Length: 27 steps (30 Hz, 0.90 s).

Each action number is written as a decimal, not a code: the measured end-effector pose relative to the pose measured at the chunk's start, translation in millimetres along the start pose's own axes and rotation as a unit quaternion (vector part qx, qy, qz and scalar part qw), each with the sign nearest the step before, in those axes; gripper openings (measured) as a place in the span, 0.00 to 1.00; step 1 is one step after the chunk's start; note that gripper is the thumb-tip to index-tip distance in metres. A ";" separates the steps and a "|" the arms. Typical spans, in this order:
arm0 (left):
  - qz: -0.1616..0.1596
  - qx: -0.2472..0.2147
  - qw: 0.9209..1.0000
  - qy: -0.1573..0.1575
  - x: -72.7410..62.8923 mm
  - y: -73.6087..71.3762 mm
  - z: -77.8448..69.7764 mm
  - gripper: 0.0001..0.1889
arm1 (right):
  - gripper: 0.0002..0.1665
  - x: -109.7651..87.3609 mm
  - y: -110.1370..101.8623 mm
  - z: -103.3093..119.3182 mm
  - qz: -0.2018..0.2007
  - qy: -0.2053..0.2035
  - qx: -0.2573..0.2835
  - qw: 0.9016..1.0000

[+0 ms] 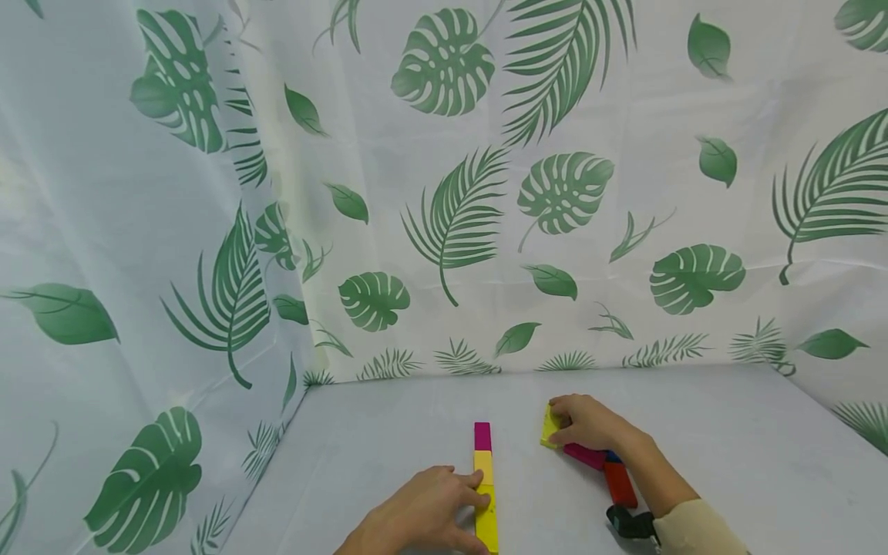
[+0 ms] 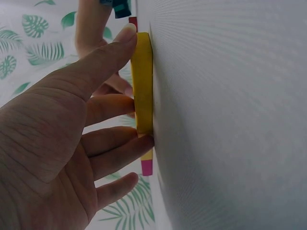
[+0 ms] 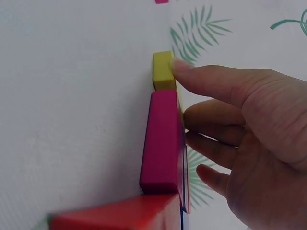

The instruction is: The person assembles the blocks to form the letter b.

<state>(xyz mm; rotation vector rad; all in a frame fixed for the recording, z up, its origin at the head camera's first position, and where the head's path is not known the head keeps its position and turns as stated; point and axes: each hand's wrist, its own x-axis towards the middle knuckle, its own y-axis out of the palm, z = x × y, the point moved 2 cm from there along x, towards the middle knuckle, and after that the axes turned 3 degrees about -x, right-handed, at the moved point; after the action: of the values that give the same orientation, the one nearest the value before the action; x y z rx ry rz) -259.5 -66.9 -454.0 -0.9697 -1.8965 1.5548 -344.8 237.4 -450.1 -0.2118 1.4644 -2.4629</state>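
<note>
My left hand (image 1: 423, 505) lies along the left side of a straight row. Its fingers touch a long yellow block (image 2: 143, 86) with the thumb near the block's closer end. Beyond it come a paler yellow block (image 1: 483, 466) and a small magenta block (image 1: 482, 436). Farther right, my right hand (image 1: 593, 422) pinches a yellow-green block (image 1: 549, 428) between thumb and fingers. That block is at the end of a second, bent row, beside a magenta block (image 3: 162, 139). A blue block (image 1: 613, 456), partly hidden by the wrist, and a red block (image 1: 620, 486) follow.
Both rows lie on a pale table (image 1: 388, 424). A white curtain (image 1: 624, 100) with green leaf prints hangs behind the table and at its left. A dark wrist camera (image 1: 630, 523) sits by the right sleeve (image 1: 697, 530), close to the red block.
</note>
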 end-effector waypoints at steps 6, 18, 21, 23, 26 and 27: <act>-0.002 -0.001 1.000 -0.002 -0.5 -0.7 0.1 0.32 | 0.32 1.3 3.6 3.7 0.004 -0.004 -0.003 1.000; 0.010 -0.011 1.000 -0.011 1.5 -2.3 0.1 0.32 | 0.32 3.0 15.5 10.0 -0.005 -0.030 -0.022 0.999; 0.013 -0.017 1.000 -0.017 2.0 -2.1 -0.1 0.32 | 0.32 3.1 18.3 13.2 -0.004 -0.027 -0.026 0.999; 0.015 -0.021 0.999 -0.021 2.3 -2.1 -0.1 0.32 | 0.33 3.0 19.7 15.0 -0.005 -0.027 -0.029 0.999; 0.017 -0.024 0.999 -0.024 2.3 -2.5 -0.2 0.32 | 0.33 3.5 21.8 16.3 -0.007 -0.026 -0.031 0.999; 0.018 -0.025 0.999 -0.024 2.5 -2.5 -0.1 0.32 | 0.33 4.0 22.4 16.4 -0.007 -0.028 -0.031 0.999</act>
<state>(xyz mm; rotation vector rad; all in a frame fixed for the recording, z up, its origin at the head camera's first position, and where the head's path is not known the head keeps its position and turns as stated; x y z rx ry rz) -261.5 -65.2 -451.7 -1.0001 -1.9691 1.5718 -340.9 212.3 -462.0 -0.3025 1.5210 -2.4047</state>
